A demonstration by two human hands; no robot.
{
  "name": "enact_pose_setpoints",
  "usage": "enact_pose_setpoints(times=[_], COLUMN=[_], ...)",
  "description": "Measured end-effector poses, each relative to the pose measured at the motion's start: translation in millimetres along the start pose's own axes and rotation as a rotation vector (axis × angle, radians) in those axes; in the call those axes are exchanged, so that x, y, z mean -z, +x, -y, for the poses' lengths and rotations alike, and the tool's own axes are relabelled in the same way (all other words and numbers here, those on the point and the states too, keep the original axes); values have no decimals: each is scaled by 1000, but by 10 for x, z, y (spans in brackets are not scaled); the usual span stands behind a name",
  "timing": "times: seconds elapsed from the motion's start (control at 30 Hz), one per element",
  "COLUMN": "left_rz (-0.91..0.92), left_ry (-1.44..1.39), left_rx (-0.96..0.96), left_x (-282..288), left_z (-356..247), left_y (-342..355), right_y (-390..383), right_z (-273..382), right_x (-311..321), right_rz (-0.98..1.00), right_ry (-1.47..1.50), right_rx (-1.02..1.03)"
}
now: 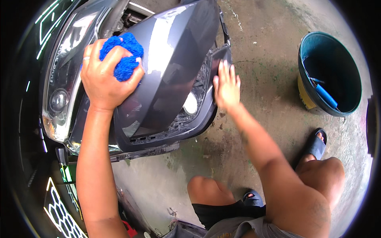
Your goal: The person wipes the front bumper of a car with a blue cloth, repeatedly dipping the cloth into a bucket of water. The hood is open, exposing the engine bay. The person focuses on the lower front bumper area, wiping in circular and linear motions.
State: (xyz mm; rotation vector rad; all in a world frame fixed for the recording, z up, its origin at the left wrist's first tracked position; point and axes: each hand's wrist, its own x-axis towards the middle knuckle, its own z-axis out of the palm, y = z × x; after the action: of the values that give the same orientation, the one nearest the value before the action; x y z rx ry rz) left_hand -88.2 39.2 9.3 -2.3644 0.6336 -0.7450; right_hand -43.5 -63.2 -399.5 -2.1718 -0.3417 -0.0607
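My left hand (105, 75) is closed around a bunched blue microfiber cloth (129, 49), with folds of it bulging out between the fingers. Hand and cloth rest at the left edge of a dark grey car bumper (158, 93), next to the headlight (63, 95). On the bumper's right side my right hand (227, 87) lies with its fingers stretched out along the lower dark trim; nothing shows in it. A bright reflection runs down the glossy bumper, and a round white fog lamp (191, 104) sits in its lower recess.
A dark teal bucket (303, 51) with a blue-handled tool (326, 96) inside stands on the stained concrete floor (262, 47) at the right. The black car body (27, 131) fills the left side, reflecting hexagonal lights. My sandalled feet (316, 144) are at the lower right.
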Motion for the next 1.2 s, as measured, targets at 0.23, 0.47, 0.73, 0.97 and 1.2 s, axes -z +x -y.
enact_pose_setpoints(times=[0.23, 0.47, 0.73, 0.97, 1.2], left_rz=[38, 78, 64, 67, 32], left_ry=[-28, -29, -62, -51, -35], left_rx=[43, 43, 40, 51, 25], left_x=[46, 49, 40, 85, -2], left_z=[7, -9, -46, 1, 15], left_y=[16, -37, 58, -20, 37], right_y=[-55, 637, -389, 408, 86], right_z=[164, -145, 170, -76, 5], right_x=[62, 126, 122, 17, 73], right_rz=[117, 19, 161, -32, 2], right_ry=[221, 207, -26, 97, -38], right_rx=[-77, -78, 38, -11, 31])
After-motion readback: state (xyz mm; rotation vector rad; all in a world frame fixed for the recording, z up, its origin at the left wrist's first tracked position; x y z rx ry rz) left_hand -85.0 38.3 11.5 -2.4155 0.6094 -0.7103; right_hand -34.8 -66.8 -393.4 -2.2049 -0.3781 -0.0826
